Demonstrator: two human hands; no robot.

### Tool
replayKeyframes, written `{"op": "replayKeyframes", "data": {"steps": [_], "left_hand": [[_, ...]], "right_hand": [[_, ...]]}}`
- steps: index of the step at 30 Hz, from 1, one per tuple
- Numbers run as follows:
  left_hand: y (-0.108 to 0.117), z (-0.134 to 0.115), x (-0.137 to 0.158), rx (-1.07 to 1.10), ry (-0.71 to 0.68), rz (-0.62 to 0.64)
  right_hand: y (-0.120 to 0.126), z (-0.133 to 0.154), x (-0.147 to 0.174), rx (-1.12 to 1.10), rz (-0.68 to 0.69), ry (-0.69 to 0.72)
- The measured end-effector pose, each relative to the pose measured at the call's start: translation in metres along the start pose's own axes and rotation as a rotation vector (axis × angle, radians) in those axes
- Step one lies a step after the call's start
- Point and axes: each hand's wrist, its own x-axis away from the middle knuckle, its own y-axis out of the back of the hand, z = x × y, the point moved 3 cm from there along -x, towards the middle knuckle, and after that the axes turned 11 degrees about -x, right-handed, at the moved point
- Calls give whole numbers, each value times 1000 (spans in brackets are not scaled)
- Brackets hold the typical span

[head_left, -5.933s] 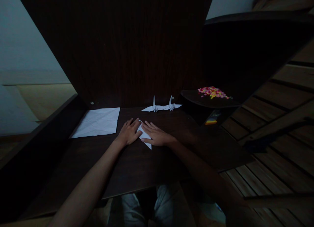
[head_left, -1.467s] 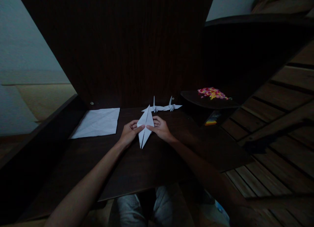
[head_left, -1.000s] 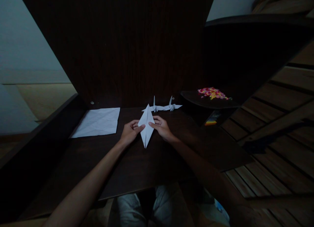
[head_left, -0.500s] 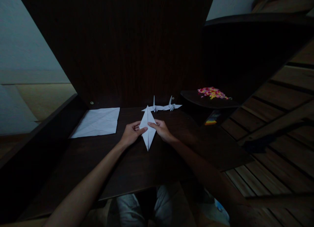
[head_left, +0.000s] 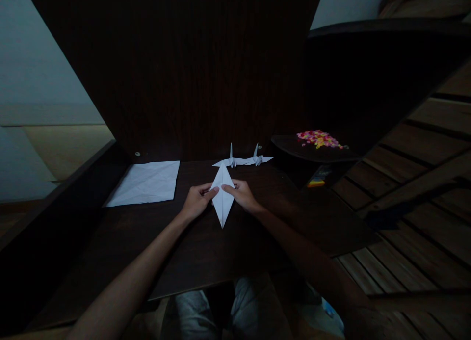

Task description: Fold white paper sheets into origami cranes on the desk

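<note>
Between my hands is a white sheet of origami paper [head_left: 222, 205], folded into a long diamond with a crease down its middle. My left hand [head_left: 197, 198] grips its left edge, thumb on top and fingers behind. On the right edge my right hand [head_left: 243, 193] pinches it the same way, the thumb lying near the centre crease. The fingertips under the paper are hidden. Just beyond the diamond's far tip stand two folded paper cranes [head_left: 232, 162] [head_left: 258, 159], side by side with pointed parts sticking up.
A creased white paper sheet [head_left: 147, 184] lies flat at the left of the dark desk [head_left: 198, 261]. On a small raised shelf [head_left: 287, 146] at the right sits a heap of pink, red and yellow bits [head_left: 319, 139]. A raised board [head_left: 55, 222] borders the desk's left side.
The diamond's far tip has dropped slightly toward me, and the diamond looks shorter. My left thumb has shifted a little up its edge. Both hands keep their hold.
</note>
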Motion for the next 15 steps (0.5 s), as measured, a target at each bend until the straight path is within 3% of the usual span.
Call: {"op": "replayKeyframes", "data": {"steps": [11, 15], "left_hand": [[0, -1, 0, 14, 11, -19], [0, 2, -2, 188, 82, -70]], "right_hand": [[-4, 2, 2, -16, -8, -27], [-3, 5, 2, -20, -27, 1]]}}
